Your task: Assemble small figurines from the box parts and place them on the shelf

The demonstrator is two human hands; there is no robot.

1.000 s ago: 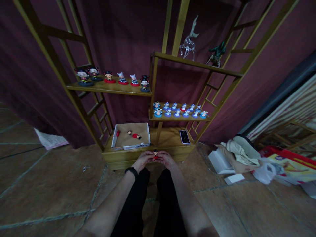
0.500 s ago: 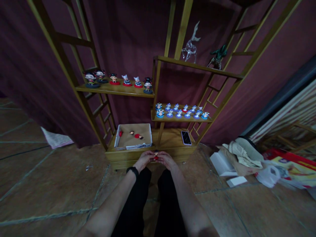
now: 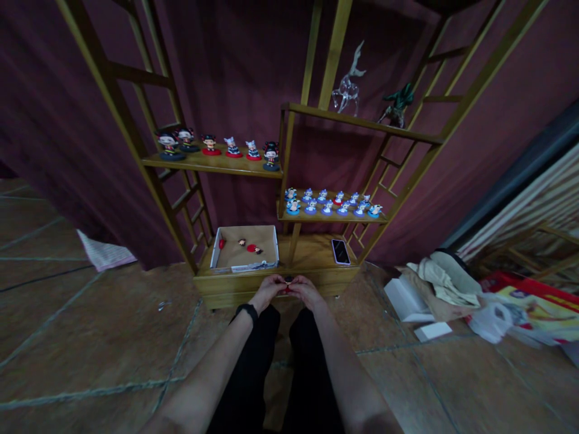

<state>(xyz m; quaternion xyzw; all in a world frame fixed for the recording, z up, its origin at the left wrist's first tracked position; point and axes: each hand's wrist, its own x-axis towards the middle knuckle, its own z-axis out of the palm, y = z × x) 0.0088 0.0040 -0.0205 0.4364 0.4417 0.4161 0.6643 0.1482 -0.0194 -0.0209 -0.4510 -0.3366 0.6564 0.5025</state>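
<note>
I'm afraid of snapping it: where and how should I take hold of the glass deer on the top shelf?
Probably by its body: pinch the flanks of the glass deer, coming from the open front of the shelf. It stands upright, and its thin legs and raised antlers look the likeliest to snap. The green figure stands apart to its right.

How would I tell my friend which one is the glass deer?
Find the tall wooden shelf unit against the dark red curtain. On its highest board, on the right side, stands the glass deer. It alone is see-through; the figure beside it is dark green, and the little ones below are painted.
</note>
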